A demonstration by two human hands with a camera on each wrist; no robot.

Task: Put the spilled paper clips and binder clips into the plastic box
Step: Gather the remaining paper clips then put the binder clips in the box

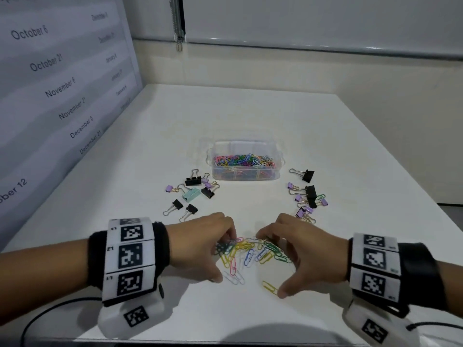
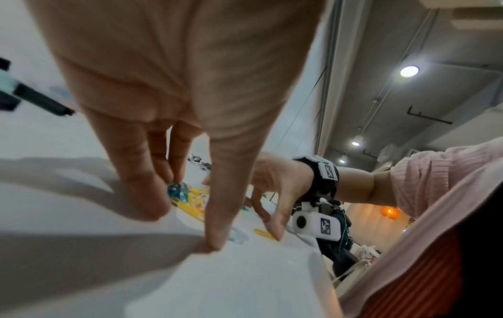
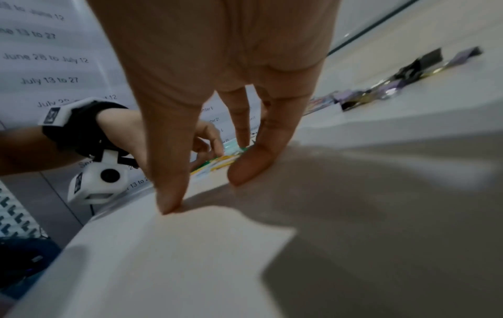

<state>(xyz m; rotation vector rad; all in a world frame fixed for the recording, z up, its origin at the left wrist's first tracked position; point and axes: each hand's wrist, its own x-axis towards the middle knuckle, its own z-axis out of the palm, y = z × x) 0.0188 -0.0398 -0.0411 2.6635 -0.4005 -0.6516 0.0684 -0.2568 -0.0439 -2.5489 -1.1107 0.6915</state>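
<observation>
I cupped both hands, left (image 1: 200,244) and right (image 1: 298,249), fingers seemingly raking clips (image 1: 248,254) before the box (image 1: 244,160); loose edge ones could have slipped out.

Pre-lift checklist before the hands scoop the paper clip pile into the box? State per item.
1. Left hand and right hand flank the paper clip pile: ok.
2. Pile fully enclosed: not ok, a yellow clip lies by the right thumb, pink and white ones trail toward the near edge.
3. Clips actually gripped: cannot tell, fingertips touch the table around them.
4. Plastic box open, with room: ok.
5. Path to the box clear: ok, binder clips lie either side.
</observation>
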